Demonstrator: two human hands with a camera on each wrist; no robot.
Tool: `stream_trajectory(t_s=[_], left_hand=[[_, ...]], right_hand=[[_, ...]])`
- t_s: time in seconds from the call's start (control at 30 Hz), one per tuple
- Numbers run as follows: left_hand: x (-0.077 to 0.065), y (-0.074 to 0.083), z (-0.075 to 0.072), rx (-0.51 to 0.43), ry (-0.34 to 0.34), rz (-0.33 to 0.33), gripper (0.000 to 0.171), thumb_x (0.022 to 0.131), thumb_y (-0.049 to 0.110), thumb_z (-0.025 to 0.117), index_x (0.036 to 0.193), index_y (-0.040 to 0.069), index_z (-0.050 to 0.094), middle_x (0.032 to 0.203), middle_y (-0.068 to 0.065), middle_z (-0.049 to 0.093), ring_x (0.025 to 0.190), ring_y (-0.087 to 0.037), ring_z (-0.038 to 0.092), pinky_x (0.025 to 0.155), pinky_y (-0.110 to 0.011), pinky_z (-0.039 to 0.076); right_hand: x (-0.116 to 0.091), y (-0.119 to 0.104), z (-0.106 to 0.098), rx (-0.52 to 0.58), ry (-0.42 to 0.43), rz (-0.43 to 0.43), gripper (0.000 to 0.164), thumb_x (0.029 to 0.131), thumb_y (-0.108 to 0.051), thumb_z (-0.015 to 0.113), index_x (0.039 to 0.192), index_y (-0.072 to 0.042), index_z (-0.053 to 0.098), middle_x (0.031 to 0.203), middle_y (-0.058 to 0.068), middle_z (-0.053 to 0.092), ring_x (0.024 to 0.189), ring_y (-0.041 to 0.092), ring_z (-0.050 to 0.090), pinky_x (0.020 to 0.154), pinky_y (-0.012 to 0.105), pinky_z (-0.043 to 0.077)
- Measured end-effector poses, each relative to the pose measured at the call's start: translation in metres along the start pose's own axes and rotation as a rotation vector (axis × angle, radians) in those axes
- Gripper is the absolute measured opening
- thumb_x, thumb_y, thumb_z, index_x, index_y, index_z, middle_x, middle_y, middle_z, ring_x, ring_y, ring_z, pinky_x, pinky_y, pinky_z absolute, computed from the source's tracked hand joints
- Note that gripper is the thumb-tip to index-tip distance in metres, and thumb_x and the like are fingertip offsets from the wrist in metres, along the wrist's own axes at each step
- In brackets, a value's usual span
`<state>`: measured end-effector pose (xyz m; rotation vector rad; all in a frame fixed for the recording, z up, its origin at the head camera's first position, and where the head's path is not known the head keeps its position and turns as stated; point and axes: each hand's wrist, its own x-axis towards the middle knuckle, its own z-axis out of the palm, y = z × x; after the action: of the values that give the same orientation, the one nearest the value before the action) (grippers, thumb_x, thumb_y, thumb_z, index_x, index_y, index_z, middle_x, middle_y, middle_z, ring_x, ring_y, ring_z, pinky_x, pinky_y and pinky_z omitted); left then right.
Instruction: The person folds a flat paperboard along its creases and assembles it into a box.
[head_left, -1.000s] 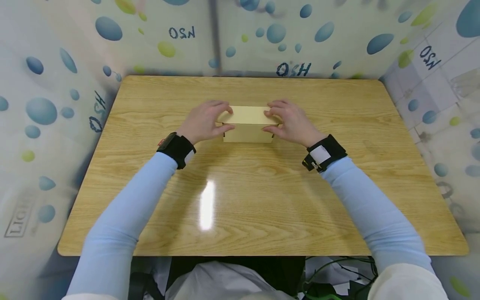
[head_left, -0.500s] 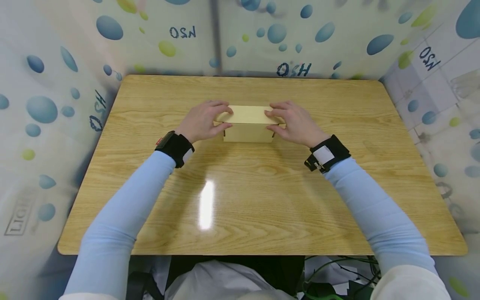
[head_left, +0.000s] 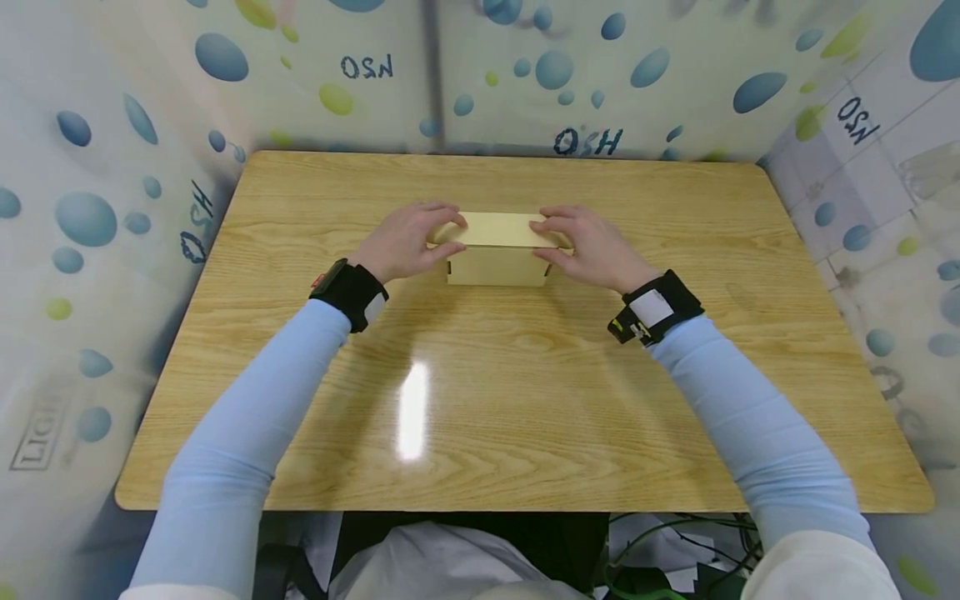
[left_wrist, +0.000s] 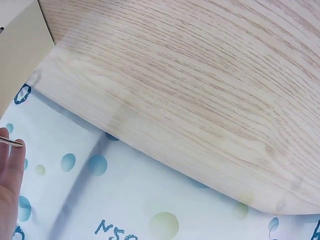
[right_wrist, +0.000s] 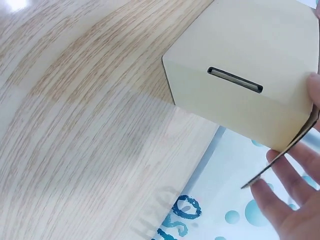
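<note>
A cream-coloured box (head_left: 497,267) with a thin flat lid (head_left: 498,229) stands towards the far side of the table. My left hand (head_left: 408,242) pinches the lid's left end, thumb at the front edge and fingers on top. At the opposite end, my right hand (head_left: 588,243) holds the lid in the same way. The right wrist view shows the lid's edge (right_wrist: 267,169) sticking out past the box's side wall (right_wrist: 240,95), which has a narrow slot. In the left wrist view only some fingers (left_wrist: 12,167) and a bit of lid edge appear. The box's inside is hidden.
The wood-grain table (head_left: 525,400) has a bright light reflection left of centre. A white curtain (head_left: 495,100) with blue and green dots surrounds its back and sides. Green and black cables (head_left: 675,533) lie below the front edge at the right.
My right hand has shifted slightly to the right and my left hand slightly to the left, with the thumbs moving outward along the lid. The box stays in place.
</note>
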<state>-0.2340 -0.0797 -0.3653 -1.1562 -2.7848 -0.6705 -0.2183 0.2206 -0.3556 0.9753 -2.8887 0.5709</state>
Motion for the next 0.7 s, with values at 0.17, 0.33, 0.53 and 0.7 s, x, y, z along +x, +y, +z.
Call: stream_trajectory(t_s=[0.17,0.33,0.53,0.7], left_hand=[[0.0006,0.0005,-0.0005,-0.032,0.012,0.002,0.037,0.094,0.041,0.052,0.118,0.013,0.059,0.129,-0.009,0.057,0.088,-0.021,0.061,0.096,-0.038,0.044],[0.0013,0.0017,-0.0008,-0.068,0.016,-0.030,0.037,0.096,0.040,0.049,0.120,0.013,0.058,0.126,-0.007,0.059,0.093,-0.021,0.060,0.095,-0.037,0.044],[0.0026,0.0048,0.0004,-0.114,0.018,-0.117,0.043,0.098,0.043,0.041,0.126,0.015,0.056,0.119,-0.004,0.062,0.090,-0.019,0.059,0.091,-0.035,0.045],[0.0042,0.0089,0.0019,-0.198,0.045,-0.198,0.044,0.099,0.043,0.037,0.128,0.016,0.056,0.108,-0.002,0.065,0.098,-0.017,0.061,0.089,-0.034,0.048]], right_hand=[[-0.0002,0.0001,-0.0010,0.046,-0.002,0.001,0.043,0.091,-0.030,0.062,0.128,-0.008,0.058,0.139,0.018,0.047,0.125,0.035,0.047,0.103,0.049,0.038],[-0.0001,0.0018,-0.0022,0.097,-0.004,0.000,0.040,0.093,-0.025,0.057,0.130,-0.009,0.056,0.142,0.016,0.046,0.097,0.028,0.058,0.080,0.040,0.046],[0.0019,0.0017,-0.0050,0.141,-0.021,0.036,0.038,0.093,-0.014,0.056,0.131,-0.008,0.054,0.142,0.014,0.046,0.118,0.029,0.054,0.086,0.039,0.051],[0.0049,0.0007,-0.0064,0.190,-0.035,0.089,0.041,0.092,-0.005,0.053,0.132,-0.008,0.053,0.138,0.014,0.049,0.122,0.028,0.051,0.092,0.043,0.050]])
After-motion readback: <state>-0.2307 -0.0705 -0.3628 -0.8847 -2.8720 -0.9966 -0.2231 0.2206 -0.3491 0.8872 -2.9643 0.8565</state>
